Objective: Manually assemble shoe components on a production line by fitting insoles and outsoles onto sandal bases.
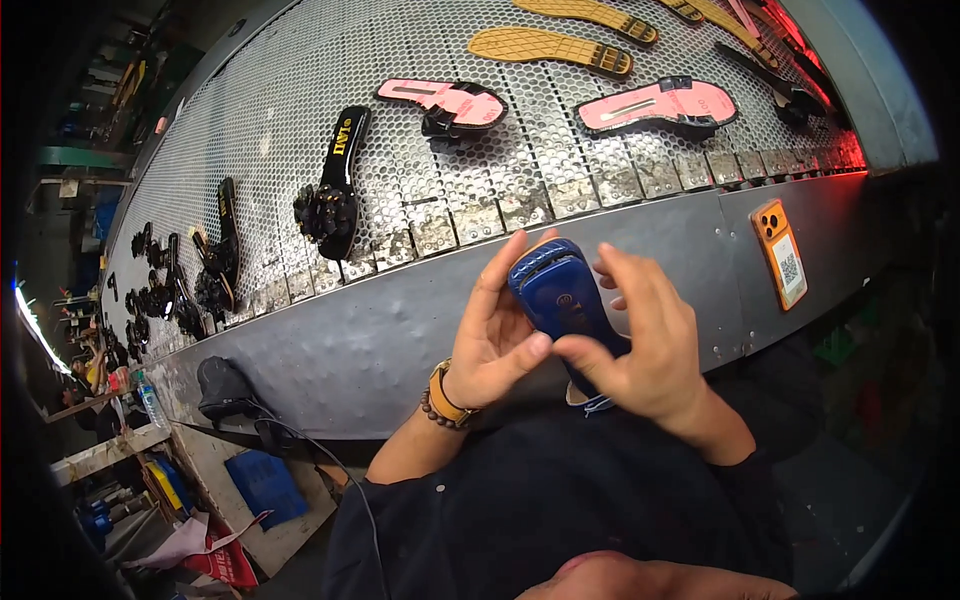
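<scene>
A dark blue sandal sole [562, 295] stands tilted before my chest, rounded end up, with a ridged rim and a dark gap under its top edge. My left hand [496, 335] holds its left side, fingers behind it and thumb across the front. My right hand [650, 340] is curled around the other side, its thumb against the sole's face and its fingers along the edge. The lower end is partly hidden behind my right hand. A yellow band and a beaded bracelet [440, 397] circle my left wrist.
Beyond my hands runs a perforated metal conveyor [270, 120] with a grey side panel [400, 330]. On it lie black sandals [342, 190], pink-bottomed sandals [660, 107] and tan soles [550, 48]. An orange phone [779, 254] rests against the panel. A black cable [350, 480] hangs at left.
</scene>
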Motion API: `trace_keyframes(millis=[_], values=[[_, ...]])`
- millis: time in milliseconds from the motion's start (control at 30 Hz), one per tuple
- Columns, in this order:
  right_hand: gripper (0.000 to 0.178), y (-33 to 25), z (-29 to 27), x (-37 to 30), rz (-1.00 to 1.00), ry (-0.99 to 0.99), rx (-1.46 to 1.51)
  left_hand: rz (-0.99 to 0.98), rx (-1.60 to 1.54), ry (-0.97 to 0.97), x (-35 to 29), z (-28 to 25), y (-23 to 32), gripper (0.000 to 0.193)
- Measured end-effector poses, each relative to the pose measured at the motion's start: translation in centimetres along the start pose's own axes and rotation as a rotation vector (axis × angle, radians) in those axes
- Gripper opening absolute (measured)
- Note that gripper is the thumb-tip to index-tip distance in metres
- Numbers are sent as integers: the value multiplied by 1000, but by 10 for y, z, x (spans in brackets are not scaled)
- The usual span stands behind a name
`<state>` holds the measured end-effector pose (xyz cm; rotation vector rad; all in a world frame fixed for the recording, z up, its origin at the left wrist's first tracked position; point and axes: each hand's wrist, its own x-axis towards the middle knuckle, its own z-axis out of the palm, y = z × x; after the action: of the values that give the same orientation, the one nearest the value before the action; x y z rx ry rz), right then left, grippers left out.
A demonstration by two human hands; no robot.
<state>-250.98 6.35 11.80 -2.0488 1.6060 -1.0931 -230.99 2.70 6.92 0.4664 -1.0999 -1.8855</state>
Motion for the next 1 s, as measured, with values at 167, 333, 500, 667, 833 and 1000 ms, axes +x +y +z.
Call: trace_keyframes(millis=[167,333,500,667,833,1000], values=[[83,-30,8,-16,24,22,-238,5,-252,-10,7,5,-7,73],[74,-30,3,-18,105,-46,-237,-87,-415,58,10,2,-7,67],[73,-26,-3,-25,108,-20,-49,-83,-452,99,9,0,-13,70],[76,-22,-6,-25,141,-77,-20,-45,-271,65,12,3,-11,74],[76,-19,-10,-23,117,-75,-15,-21,-237,58,15,5,-14,75],[79,-9,-10,-25,81,-68,-13,-6,-139,53,16,6,-16,75]])
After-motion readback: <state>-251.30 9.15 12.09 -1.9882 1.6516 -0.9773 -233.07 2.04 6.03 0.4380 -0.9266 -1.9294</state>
